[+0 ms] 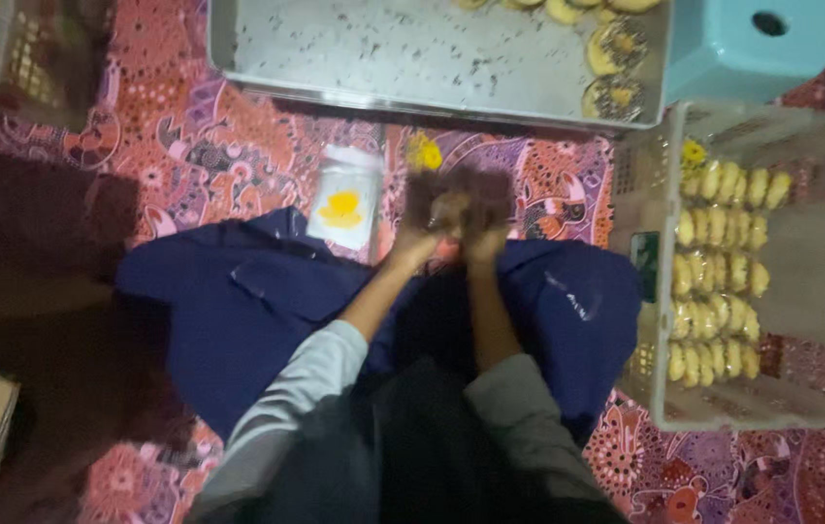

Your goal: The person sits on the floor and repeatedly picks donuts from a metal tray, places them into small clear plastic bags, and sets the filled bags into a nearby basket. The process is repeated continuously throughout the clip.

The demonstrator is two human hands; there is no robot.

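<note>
Patterned red mat on floor. Clear pouch with yellow label lies just left of hands. Left hand and right hand pressed together over blurred brown item; grip unreadable. Metal tray nearly bare. Basket holds rows of yellow pastries.

A home floor used as a small-scale baking and packing area. The person sits directly on a patterned red mat spread over the floor, not at a worktop. A large metal baking tray dusted with crumbs holds round pastries along its edge. A plastic crate contains rows of small yellow pastries. A turquoise plastic stool and a small labelled pouch lie nearby.
</note>
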